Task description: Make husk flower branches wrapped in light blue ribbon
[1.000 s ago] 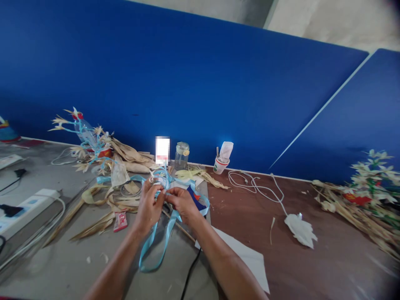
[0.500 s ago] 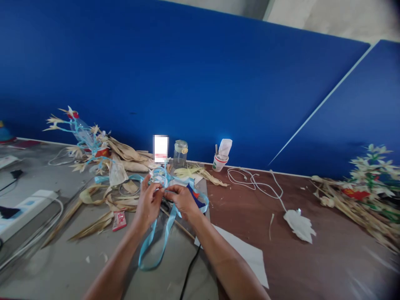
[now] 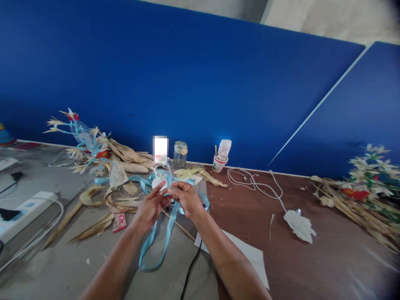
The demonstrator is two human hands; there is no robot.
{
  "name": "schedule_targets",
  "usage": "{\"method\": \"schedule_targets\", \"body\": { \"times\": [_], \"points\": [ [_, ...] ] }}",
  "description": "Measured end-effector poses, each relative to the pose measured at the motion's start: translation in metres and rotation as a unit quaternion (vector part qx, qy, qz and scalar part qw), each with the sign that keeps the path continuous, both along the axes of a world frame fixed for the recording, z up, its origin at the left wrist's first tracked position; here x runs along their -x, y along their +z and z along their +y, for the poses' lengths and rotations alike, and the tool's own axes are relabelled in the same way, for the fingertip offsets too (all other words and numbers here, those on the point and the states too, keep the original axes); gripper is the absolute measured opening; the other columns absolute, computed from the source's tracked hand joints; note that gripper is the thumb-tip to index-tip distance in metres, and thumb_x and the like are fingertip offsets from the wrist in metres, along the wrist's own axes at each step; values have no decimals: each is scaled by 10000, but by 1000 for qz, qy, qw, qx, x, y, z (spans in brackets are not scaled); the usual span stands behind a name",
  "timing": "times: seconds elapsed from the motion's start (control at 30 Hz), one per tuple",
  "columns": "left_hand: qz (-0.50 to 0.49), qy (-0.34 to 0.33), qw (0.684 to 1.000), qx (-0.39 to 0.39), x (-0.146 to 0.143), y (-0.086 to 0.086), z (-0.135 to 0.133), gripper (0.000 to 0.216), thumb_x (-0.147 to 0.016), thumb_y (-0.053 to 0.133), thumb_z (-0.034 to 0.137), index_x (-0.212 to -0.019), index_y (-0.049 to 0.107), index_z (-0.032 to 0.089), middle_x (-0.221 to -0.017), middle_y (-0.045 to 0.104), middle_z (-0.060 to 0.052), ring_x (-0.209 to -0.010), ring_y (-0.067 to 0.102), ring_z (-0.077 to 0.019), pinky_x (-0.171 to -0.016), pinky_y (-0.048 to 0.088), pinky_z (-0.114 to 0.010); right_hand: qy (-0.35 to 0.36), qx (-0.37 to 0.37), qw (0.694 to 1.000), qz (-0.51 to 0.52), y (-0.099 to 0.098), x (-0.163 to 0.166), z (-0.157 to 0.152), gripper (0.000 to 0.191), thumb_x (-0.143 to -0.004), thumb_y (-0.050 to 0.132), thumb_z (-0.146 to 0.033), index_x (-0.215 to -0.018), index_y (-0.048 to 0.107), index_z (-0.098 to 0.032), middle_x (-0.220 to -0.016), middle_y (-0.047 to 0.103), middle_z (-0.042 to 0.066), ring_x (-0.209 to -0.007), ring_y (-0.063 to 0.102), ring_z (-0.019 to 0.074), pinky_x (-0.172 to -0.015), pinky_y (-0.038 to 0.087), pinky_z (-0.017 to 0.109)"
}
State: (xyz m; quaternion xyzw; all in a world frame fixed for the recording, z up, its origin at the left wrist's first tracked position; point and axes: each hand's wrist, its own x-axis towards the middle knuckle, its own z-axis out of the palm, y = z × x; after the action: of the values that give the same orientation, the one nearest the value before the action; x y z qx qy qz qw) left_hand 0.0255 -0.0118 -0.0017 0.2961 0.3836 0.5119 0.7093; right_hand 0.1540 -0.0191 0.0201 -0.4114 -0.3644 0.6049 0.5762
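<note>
Turning further into view since a second ago, a white piece (image 3: pixel 158 183) is showing in the pinching grip of the left hand (image 3: pixel 152 206), nearer than the lidded jar (image 3: pixel 180 157); the right hand (image 3: pixel 187 200) is pressing its fingertips together.

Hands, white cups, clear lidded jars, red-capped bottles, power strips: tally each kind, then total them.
Hands: 2 (left hand, right hand)
White cup: 1
Clear lidded jar: 1
Red-capped bottle: 1
Power strip: 1
Total: 6
</note>
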Motion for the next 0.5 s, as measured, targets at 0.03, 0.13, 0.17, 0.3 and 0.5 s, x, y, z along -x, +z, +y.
{"method": "schedule_targets", "body": {
  "times": [0.03, 0.13, 0.17, 0.3, 0.5],
  "points": [
    [-14, 6, 1000, 2, 2, 0, 2, 416, -647, 718, 158, -1049, 621, 196, -872, 687, -42, -761, 655, -150, -734, 501, -290, 11, 7, 999, 30, 3, -2, -1, 161, -510, 720, -207, -606, 602, -154, -488, 508, -66, -424, 360, 43, -457, 277, 202],
    [-45, 21, 999, -19, 5, 2, 4, 200, -655, 730, 177, -839, 660, 142, -651, 642, -4, -603, 608, -90, -680, 507, -234, 59, 27, 993, 96, 8, -7, -2, 231, -464, 769, -188, -595, 582, -155, -439, 471, -80, -380, 317, 28, -419, 212, 197],
    [-50, 6, 998, -26, 5, 3, 3, 152, -654, 737, 193, -770, 662, 128, -573, 604, 13, -536, 568, -69, -653, 504, -218, 81, 37, 990, 111, 9, -8, -2, 247, -455, 781, -183, -596, 580, -154, -430, 471, -79, -374, 321, 29, -415, 209, 196],
    [-69, -45, 995, -51, -2, 5, -2, 159, -639, 758, 242, -718, 677, 130, -660, 652, -16, -580, 576, -88, -575, 480, -190, 140, 60, 980, 130, 3, -8, -1, 274, -448, 806, -207, -602, 588, -144, -458, 527, -51, -382, 390, 42, -415, 248, 193],
    [-83, -75, 992, -57, -2, -3, -2, 213, -715, 694, 284, -874, 699, 142, -915, 699, -74, -863, 624, -163, -729, 487, -234, 194, 81, 970, 120, -6, -4, 2, 304, -468, 811, -214, -610, 553, -141, -466, 493, -70, -378, 380, 31, -406, 242, 179]
  ]
}}
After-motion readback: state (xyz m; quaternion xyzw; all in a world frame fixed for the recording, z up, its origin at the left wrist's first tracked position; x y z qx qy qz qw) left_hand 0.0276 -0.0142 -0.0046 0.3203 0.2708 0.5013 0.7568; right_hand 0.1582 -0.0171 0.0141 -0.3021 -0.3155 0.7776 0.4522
